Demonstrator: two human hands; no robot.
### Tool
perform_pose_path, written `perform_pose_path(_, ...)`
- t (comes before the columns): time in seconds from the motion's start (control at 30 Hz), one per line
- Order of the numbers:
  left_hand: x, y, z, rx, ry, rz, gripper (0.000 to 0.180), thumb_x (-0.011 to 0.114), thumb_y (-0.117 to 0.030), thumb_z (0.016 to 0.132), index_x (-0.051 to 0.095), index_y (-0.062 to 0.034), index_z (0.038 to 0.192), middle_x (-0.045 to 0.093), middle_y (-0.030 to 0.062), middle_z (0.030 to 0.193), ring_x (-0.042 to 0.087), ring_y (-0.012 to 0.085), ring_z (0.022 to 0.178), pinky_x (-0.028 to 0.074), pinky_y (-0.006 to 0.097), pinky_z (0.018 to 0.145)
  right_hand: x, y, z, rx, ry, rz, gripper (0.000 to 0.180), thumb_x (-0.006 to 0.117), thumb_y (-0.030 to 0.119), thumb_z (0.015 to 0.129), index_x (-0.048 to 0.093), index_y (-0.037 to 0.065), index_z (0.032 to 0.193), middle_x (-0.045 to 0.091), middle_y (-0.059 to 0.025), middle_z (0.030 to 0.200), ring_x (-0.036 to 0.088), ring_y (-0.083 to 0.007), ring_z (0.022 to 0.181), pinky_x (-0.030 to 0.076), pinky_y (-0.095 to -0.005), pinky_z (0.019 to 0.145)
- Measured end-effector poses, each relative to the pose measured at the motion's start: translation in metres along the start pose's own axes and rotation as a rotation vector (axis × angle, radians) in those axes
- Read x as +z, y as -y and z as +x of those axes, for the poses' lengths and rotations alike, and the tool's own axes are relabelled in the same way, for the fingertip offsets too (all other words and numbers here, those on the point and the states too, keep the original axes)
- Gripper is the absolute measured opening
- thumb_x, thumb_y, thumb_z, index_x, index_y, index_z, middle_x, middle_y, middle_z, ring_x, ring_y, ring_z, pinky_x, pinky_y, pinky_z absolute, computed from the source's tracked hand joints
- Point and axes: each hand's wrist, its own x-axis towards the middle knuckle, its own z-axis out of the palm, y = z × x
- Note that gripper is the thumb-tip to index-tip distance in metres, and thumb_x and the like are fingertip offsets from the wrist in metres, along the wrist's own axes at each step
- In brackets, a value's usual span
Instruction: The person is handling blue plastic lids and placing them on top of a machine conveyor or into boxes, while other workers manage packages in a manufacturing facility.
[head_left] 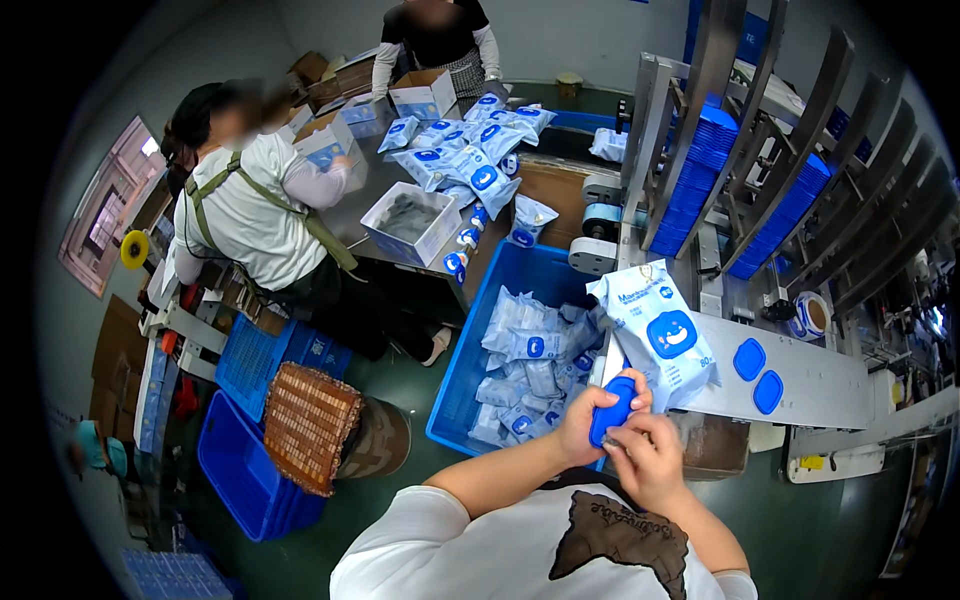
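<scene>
My left hand [582,420] grips a blue plastic lid [613,410], an oval flip-top kind, just in front of my chest. The fingers of my right hand [650,455] are pinched together at the lid's lower edge; whether anything thin lies between them is hidden. Just beyond both hands, a white and light-blue pack of wet wipes [640,300] lies tilted at the end of a metal worktop [820,365]. Two more blue lids [748,359] rest flat on that worktop, to the right of the pack.
A blue crate [465,385] full of small wipes packs stands left of my hands. Tall metal racks hold stacked blue lids [700,165]. Two people work at a table heaped with packs [480,175] and cartons [408,225]. A padded brown stool [312,425] and nested blue crates [240,470] stand left.
</scene>
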Motion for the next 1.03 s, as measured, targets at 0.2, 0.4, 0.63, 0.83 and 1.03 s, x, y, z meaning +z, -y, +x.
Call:
perform_pose_path(0.2,-0.014,-0.014,-0.007,0.016,0.036,-0.022,0.035,0.053,-0.027,0.071,0.043,-0.0069,0.098,0.045,0.005,0.089,0.046,0.0156,0.078,0.039,0.03,0.077,-0.014,-0.003,-0.01,0.194,-0.201,0.019,0.021,0.071,0.003,0.069,0.065,0.007,0.09,0.055,-0.0083,0.09,0.055,-0.0255,0.076,0.045,-0.036,0.068)
perform_pose_path(0.4,0.0,-0.003,0.002,-0.035,0.024,-0.037,0.036,0.054,-0.025,0.07,0.044,-0.0049,0.098,0.044,0.0058,0.087,0.046,0.0162,0.078,0.04,0.028,0.074,-0.001,-0.007,-0.006,0.071,-0.077,0.08,0.022,0.072,0.005,0.069,0.067,0.006,0.091,0.055,-0.0082,0.093,0.056,-0.0226,0.078,0.046,-0.0321,0.069)
perform_pose_path(0.63,-0.009,-0.038,-0.009,0.057,-0.048,-0.1,0.037,0.056,-0.03,0.069,0.047,-0.0073,0.097,0.046,0.0083,0.09,0.047,0.0193,0.081,0.038,0.035,0.078,-0.047,-0.043,-0.032,0.454,-0.259,0.337,0.036,0.049,0.026,0.092,0.06,0.0,0.114,0.036,-0.014,0.134,0.047,-0.0215,0.108,0.036,-0.0336,0.095)
perform_pose_path(0.83,0.005,-0.036,-0.003,0.075,-0.081,-0.122,0.05,0.054,-0.031,0.071,0.047,-0.0041,0.112,0.05,0.0131,0.102,0.048,0.0233,0.086,0.04,0.037,0.079,-0.037,-0.033,-0.042,0.631,-0.119,0.735,0.071,0.042,0.053,0.087,0.034,0.008,0.142,0.018,-0.011,0.152,0.041,-0.0242,0.123,0.032,-0.0344,0.095)
perform_pose_path(1.03,0.008,-0.025,-0.003,0.032,-0.069,-0.049,0.059,0.055,-0.032,0.072,0.044,-0.004,0.124,0.048,0.014,0.117,0.049,0.0241,0.088,0.041,0.039,0.08,-0.055,-0.025,-0.044,0.751,-0.094,0.914,0.092,0.041,0.062,0.077,0.019,0.006,0.147,0.019,-0.0096,0.152,0.038,-0.0273,0.126,0.03,-0.0365,0.098)
